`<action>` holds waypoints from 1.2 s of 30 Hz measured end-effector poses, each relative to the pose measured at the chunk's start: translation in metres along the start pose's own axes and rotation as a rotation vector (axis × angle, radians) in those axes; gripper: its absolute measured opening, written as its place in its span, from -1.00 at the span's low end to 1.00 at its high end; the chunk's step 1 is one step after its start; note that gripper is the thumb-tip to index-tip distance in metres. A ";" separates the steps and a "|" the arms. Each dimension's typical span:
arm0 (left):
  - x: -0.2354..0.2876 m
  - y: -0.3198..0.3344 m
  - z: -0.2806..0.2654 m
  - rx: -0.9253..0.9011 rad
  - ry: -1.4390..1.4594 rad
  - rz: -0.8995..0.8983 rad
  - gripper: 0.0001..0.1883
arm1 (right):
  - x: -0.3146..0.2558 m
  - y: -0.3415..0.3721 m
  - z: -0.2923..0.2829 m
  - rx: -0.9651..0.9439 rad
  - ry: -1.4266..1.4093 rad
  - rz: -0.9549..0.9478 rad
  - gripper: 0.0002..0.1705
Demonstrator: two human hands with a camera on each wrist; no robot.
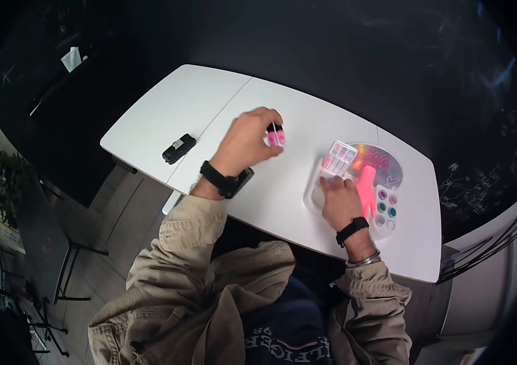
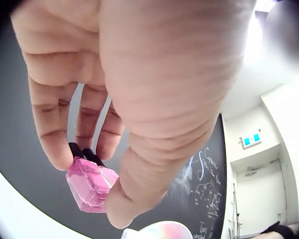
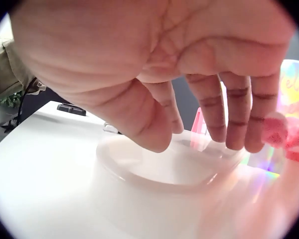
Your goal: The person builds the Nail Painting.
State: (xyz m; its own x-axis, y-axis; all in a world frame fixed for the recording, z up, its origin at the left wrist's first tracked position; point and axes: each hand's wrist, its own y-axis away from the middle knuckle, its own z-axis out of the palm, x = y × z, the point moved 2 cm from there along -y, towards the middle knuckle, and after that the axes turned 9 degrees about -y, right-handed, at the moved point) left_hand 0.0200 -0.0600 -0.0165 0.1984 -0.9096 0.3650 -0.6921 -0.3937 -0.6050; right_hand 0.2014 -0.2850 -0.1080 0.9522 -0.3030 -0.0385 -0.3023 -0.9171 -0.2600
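My left hand (image 1: 243,139) is raised over the middle of the white table, pinching two small pink nail polish bottles (image 2: 88,186) with black caps between thumb and fingers. At the right, my right hand (image 1: 340,202) hangs over a white rounded tub (image 3: 139,185), its fingers extended downward and the thumb near the rim. Nothing shows between those fingers in the right wrist view. Just beyond that hand stands a clear compartment case (image 1: 342,153) with pink pieces in it. A bright pink hand-shaped stand (image 1: 366,182) rises close beside my right hand.
Behind the pink stand is a shiny iridescent rounded panel (image 1: 387,164) with lettering. Several small pots of coloured glitter sit in a white holder (image 1: 382,220) at the right. A black device (image 1: 179,149) lies on the left part of the table (image 1: 173,97). A dark chalkboard wall borders the far edge.
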 end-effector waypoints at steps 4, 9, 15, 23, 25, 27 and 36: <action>0.028 0.005 0.024 -0.036 0.104 0.176 -0.52 | 0.004 0.005 -0.005 0.299 0.023 -0.101 -0.52; 0.065 0.017 0.068 -0.152 0.213 0.319 -0.52 | 0.007 0.013 -0.043 0.356 -0.908 0.108 -0.59; 0.082 0.028 0.099 -0.209 0.218 0.348 -0.54 | 0.028 0.021 -0.013 0.359 -1.246 0.205 -0.58; 0.064 0.029 0.122 -0.241 0.303 0.270 -0.68 | 0.021 0.013 -0.003 0.308 -0.927 0.224 -0.62; 0.060 0.031 0.126 -0.239 0.292 0.264 -0.71 | 0.018 0.010 0.003 0.293 -0.880 0.218 -0.65; 0.058 0.032 0.129 -0.228 0.287 0.258 -0.74 | 0.014 0.007 0.006 0.252 -0.800 0.225 -0.69; 0.057 0.032 0.131 -0.241 0.262 0.247 -0.68 | 0.012 0.008 0.009 0.242 -0.800 0.258 -0.68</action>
State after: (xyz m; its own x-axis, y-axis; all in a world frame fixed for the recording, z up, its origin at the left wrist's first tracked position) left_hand 0.1006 -0.1420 -0.1074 -0.1551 -0.8961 0.4159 -0.8449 -0.0979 -0.5259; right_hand 0.2102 -0.2938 -0.1191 0.6274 -0.1371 -0.7666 -0.5813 -0.7375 -0.3438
